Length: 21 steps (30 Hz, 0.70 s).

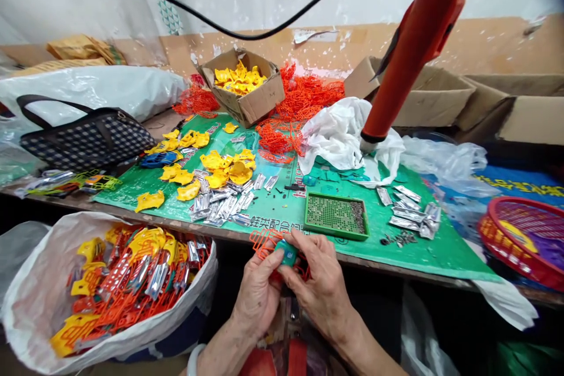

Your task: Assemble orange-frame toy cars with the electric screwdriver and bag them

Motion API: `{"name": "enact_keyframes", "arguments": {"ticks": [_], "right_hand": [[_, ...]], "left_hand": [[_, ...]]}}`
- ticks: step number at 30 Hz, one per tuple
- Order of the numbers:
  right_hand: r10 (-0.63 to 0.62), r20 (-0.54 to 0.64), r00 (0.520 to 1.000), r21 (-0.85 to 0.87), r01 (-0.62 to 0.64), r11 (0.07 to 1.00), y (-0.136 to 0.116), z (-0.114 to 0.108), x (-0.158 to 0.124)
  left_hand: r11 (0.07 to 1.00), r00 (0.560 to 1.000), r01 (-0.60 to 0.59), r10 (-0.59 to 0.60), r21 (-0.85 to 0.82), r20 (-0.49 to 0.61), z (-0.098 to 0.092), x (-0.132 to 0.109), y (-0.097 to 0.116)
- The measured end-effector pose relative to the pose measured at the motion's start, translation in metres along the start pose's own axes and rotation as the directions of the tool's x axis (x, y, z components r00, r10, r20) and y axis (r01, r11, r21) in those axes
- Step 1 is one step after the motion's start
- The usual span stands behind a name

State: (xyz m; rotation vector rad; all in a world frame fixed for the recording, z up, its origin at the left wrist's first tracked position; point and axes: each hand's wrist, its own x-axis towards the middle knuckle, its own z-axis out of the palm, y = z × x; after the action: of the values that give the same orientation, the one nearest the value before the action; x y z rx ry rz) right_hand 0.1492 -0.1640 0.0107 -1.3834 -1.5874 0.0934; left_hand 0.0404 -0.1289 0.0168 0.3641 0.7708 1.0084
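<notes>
My left hand [259, 291] and my right hand [324, 279] meet just in front of the table edge. Between their fingers is a small teal plastic piece [288, 252], gripped from both sides. An orange-red plastic lattice part [264, 241] sticks out above the left fingers, against the teal piece; whether the two are joined I cannot tell. Just beyond the hands lies a green tray [308, 229] full of tiny metal screws. Silver packets [227, 205] and yellow plastic parts [215, 160] are heaped to its left.
A red electric screwdriver [409, 59] hangs over the table's right side. A white sack [26, 317] of finished-looking pieces stands front left. Behind are a cardboard box [264, 97] of yellow parts, orange lattice piles [308, 97] and a white cloth [337, 129]. A red basket [497, 247] sits far right.
</notes>
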Motion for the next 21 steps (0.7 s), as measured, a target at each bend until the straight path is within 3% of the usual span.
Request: {"name": "enact_keyframes", "arguments": {"ticks": [9,21], "right_hand": [[0.103,-0.151,0.983,0.123,-0.084,0.989,0.004,0.008,-0.009],[0.191,-0.116,0.975,0.220,-0.162,0.962,0.013,0.006,-0.008]], "left_hand": [[0.998,0.996,0.028,-0.024,0.051,-0.082,0.007,0.004,0.006],[0.997,0.996,0.069,-0.067,0.027,-0.057,0.005,0.009,-0.001]]}}
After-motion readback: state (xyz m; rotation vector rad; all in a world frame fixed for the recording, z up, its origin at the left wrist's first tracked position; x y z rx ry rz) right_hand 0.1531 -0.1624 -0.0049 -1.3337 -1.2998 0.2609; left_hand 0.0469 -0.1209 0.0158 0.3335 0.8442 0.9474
